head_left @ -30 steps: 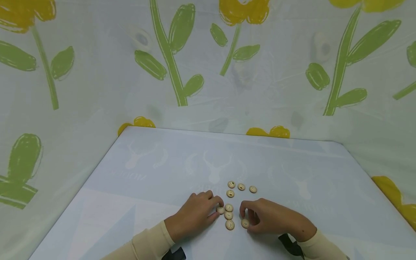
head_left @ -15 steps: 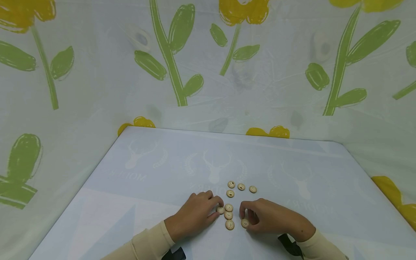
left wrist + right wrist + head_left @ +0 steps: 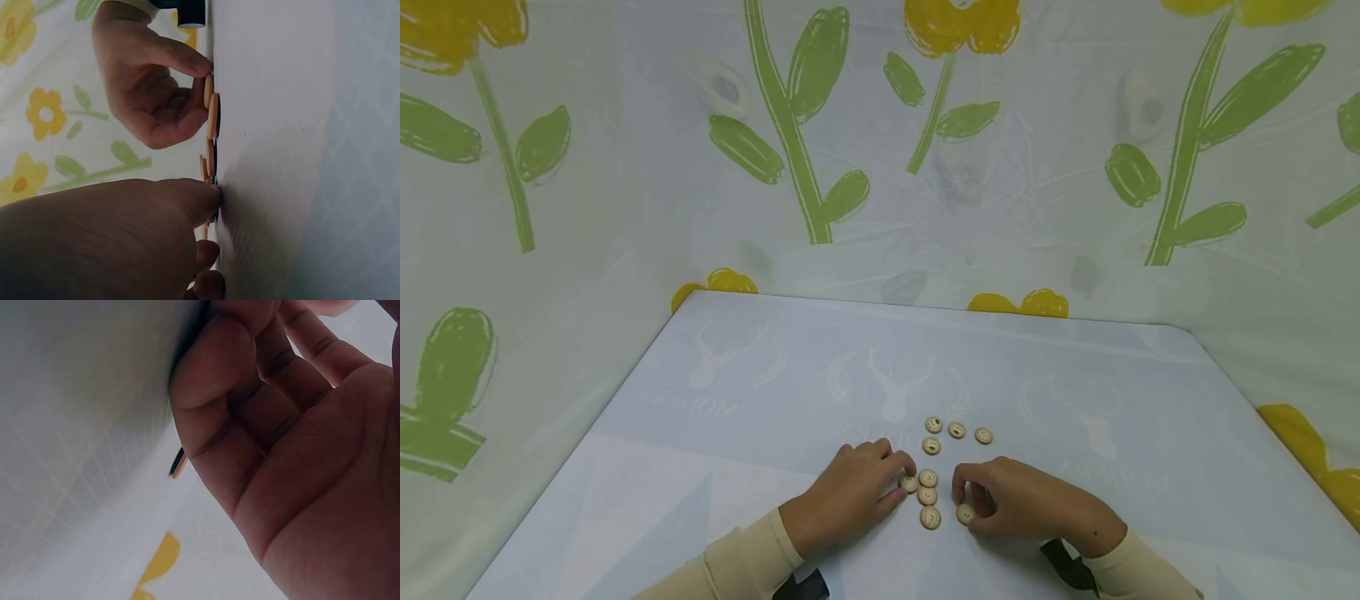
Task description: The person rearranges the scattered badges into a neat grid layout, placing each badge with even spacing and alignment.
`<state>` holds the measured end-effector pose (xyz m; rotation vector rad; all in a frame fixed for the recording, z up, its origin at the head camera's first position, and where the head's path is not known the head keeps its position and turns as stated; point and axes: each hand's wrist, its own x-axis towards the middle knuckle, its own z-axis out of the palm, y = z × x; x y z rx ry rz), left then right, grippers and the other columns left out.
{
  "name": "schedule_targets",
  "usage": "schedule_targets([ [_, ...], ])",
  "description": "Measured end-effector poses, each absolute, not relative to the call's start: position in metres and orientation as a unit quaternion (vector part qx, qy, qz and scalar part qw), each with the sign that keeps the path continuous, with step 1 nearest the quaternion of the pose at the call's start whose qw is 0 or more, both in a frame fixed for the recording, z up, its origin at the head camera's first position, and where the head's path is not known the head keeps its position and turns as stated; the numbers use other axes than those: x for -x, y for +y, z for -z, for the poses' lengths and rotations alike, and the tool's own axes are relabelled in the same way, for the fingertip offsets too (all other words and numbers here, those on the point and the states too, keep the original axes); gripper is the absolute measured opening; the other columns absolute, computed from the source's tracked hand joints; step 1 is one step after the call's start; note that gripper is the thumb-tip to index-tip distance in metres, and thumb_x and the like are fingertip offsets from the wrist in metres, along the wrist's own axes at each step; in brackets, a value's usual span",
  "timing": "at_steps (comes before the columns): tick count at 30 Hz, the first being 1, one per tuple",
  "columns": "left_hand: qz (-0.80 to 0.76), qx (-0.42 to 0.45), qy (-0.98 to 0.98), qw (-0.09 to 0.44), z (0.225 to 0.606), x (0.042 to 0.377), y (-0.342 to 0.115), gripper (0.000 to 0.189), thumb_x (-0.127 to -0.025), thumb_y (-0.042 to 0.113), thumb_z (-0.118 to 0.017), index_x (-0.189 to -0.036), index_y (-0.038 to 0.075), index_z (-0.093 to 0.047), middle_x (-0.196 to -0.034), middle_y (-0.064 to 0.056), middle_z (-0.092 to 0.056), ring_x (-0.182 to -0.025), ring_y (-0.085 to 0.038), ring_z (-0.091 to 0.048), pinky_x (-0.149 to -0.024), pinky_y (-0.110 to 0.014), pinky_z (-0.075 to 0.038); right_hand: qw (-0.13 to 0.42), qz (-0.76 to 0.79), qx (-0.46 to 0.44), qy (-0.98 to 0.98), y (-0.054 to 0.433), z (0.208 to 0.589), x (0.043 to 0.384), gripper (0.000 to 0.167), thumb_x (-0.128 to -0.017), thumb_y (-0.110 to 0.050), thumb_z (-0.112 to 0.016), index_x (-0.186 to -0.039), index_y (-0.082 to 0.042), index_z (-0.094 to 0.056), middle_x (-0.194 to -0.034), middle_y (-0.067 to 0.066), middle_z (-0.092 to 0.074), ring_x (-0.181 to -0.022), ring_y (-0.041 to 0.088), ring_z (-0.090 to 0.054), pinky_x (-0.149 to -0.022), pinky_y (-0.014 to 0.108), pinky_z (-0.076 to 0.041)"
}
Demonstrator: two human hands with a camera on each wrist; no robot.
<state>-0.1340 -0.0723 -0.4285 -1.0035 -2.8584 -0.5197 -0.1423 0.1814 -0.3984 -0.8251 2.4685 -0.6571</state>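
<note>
Several round, pale wooden discs with a raised rim and small dark marks lie on the table. My left hand [image 3: 853, 492] pinches one disc [image 3: 908, 484] between thumb and index finger, at the left of a short column. That column is made of an upper disc [image 3: 928, 478], a middle disc [image 3: 927, 496] and a lower disc [image 3: 930, 517]. To the right of the column, my right hand [image 3: 1026, 500] pinches another disc [image 3: 966, 514] by its edge. In the left wrist view this disc [image 3: 208, 92] stands edge-on between thumb and fingers. The right wrist view hides it behind the fingers.
Beyond the hands lie more discs: a corner disc [image 3: 933, 425], one below it [image 3: 931, 446], and two to its right, a nearer one [image 3: 957, 430] and a farther one [image 3: 983, 436]. The pale printed table [image 3: 760, 358] meets a flowered curtain [image 3: 647, 192] behind.
</note>
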Motion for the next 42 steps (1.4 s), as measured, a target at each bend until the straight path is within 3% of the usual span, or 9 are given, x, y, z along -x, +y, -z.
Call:
schedule_targets([
  [42,0.168,0.327,-0.929,0.031,0.4259,0.1332,-0.0729,0.015,-0.094,0.031,-0.070,-0.108,0.026,-0.070,-0.085,0.010,-0.057,-0.075,-0.001,-0.050,-0.063,-0.023,-0.035,0.233,0.243,0.287,0.897,0.1798,0.4001,0.1438,0.019,-0.083,-0.019,-0.077,-0.092,-0.029,-0.063,-0.067,-0.014,-0.056,-0.060,-0.001,-0.050,-0.057,0.021,-0.045],
])
